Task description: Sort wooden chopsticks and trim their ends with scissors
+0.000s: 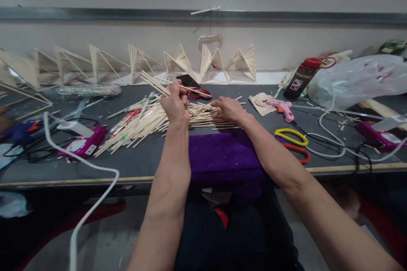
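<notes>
My left hand (176,100) is closed around several thin wooden sticks (155,84), raised a little above the table and slanting up to the left. One more stick juts out to the right from between thumb and fingers. Below it spreads a loose pile of wooden sticks (143,123), with some plastic wrapping among them. My right hand (229,110) is down at the pile's right end, its bent fingers gripping at the sticks; the fingertips are partly hidden. A purple cloth (222,152) lies between my forearms at the table edge.
Stick-built twisted frames (179,65) line the wall. To the right are a pink glue gun (282,108), scissors with yellow and red handles (294,137), a dark bottle (302,78) and a plastic bag (359,80). Purple power strips (84,144) and white cables (104,171) flank me.
</notes>
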`<state>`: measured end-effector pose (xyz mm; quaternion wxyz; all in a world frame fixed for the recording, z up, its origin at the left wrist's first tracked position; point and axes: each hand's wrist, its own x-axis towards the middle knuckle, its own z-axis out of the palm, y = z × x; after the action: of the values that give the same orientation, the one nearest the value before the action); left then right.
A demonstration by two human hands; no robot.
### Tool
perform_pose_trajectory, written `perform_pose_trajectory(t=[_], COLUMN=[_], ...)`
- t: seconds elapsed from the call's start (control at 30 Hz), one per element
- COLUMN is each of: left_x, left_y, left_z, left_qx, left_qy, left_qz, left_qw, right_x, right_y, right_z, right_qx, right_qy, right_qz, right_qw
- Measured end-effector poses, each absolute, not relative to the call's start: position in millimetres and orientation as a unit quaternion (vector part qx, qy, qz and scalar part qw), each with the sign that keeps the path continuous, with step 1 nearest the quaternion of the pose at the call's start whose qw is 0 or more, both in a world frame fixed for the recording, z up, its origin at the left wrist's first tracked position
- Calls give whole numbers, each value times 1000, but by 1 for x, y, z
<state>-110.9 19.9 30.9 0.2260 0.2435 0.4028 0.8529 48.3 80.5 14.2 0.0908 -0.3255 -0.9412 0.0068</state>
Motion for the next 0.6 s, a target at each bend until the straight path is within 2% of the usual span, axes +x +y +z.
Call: perform_pose_trajectory(t=[0.07,0.23,0.4,0.5,0.6], left_x=[-111,-112,-114,-115,-113], left_y=[19,19,20,21,21], left_z=[31,31,28,28,28], left_qx=[240,250,253,256,252], left_qy=[405,397,393,380,378], left_qz=[852,851,853,856,855], left_qw=[228,235,233,239,249], right_x=[53,56,58,61,59], right_y=[78,69,74,82,86], right_z=[21,27,21,20,15], right_qx=[-319,-320,-294,-288,-304], right_qy=[-944,-945,-947,-945,-946], right_qz=[18,56,108,153,103], right_qw=[86,-20,-73,-28,38])
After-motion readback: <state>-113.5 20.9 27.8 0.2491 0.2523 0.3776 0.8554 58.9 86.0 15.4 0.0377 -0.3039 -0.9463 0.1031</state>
